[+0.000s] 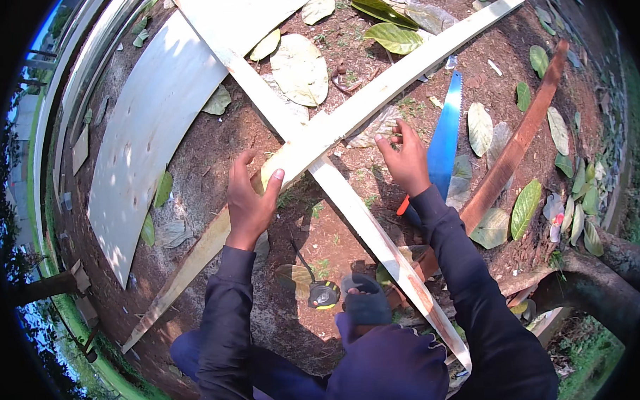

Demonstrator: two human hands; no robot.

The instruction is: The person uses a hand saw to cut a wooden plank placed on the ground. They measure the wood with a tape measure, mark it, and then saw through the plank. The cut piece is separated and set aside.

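Sunlit bare ground (243,128) with scattered leaves (299,70); two crossed timbers noted at the hands.
Left hand (252,206) sets its thumb against the near end of the upper beam (400,76); firmness of grip cannot be told. Right hand (407,158), just right of the crossing, is released and half-curled, nothing visible in it. Lower beam (359,216) crosses beneath, presumably propping the upper one. Blue handsaw (445,143) lies right of the right hand, plausibly for reach; tape measure (323,294), bodyward of both hands. No writing legible.

Broad leaves (298,70) lie scattered over brown soil (241,131), some near a tree limb (591,296)
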